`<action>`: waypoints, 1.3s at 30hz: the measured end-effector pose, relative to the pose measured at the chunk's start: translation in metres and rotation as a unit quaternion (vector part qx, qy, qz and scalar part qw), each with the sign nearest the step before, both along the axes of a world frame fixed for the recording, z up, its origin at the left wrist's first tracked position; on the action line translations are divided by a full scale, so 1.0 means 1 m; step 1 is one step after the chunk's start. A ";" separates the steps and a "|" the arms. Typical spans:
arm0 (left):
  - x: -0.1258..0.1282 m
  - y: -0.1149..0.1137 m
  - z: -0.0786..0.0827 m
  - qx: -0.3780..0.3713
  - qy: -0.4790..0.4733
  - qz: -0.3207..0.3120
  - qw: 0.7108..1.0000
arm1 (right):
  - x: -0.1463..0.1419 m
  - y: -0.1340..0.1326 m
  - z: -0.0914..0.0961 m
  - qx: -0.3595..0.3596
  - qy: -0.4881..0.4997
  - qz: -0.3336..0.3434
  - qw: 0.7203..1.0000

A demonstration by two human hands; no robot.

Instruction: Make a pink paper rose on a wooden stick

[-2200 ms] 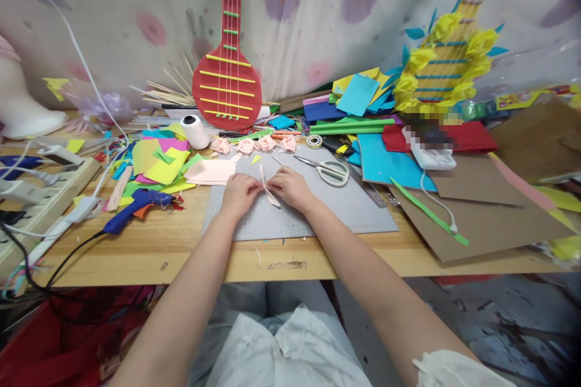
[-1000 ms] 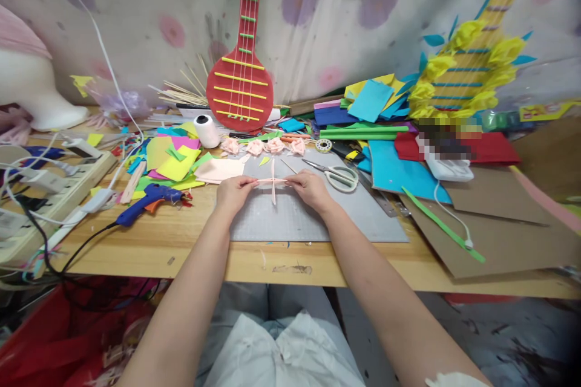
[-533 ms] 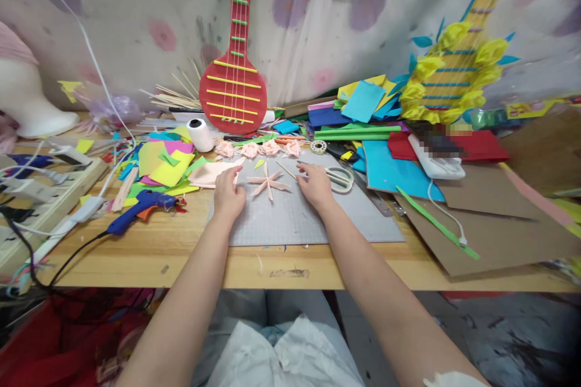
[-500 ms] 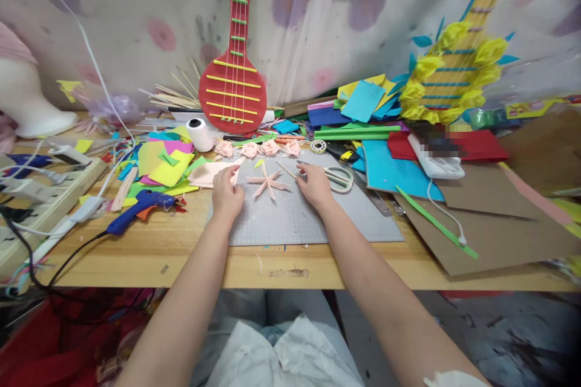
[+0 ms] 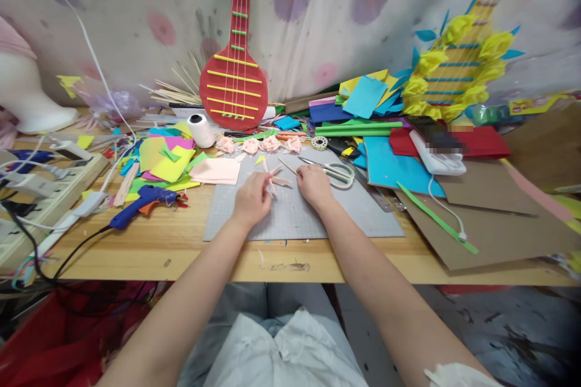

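My left hand is closed, its fingertips pinching a pale pink paper star of narrow folded arms over the cutting mat. The fingers hide part of the star. My right hand is closed at the near end of a thin wooden stick, which points up and left toward the star. Just beyond that hand lie scissors with pale handles. Several pink paper roses sit in a row behind the star. Left of them is a stack of pale pink paper.
A blue glue gun rests left of the grey cutting mat, beside coloured paper scraps and a power strip. A white thread spool and red paper instrument stand behind. Brown cardboard covers the right.
My left hand has moved right from beside the pink paper stack to the star and has taken hold of it. My right hand's fingers have closed on the stick.
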State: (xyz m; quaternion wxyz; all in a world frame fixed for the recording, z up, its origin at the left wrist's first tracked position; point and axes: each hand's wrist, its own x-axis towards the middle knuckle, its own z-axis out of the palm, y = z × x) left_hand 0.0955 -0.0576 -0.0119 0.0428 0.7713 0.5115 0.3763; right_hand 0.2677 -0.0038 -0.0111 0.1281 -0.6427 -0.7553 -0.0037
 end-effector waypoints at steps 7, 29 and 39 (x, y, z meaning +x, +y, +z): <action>-0.017 0.013 -0.009 -0.049 -0.040 0.103 0.993 | -0.001 -0.001 0.003 -0.032 -0.013 -0.015 0.999; -0.015 0.013 -0.007 -0.108 -0.038 0.111 0.987 | -0.016 -0.022 0.019 0.011 0.193 0.021 0.981; -0.018 0.013 -0.006 -0.028 -0.023 0.141 0.989 | -0.029 -0.029 0.009 -0.089 0.216 0.114 0.966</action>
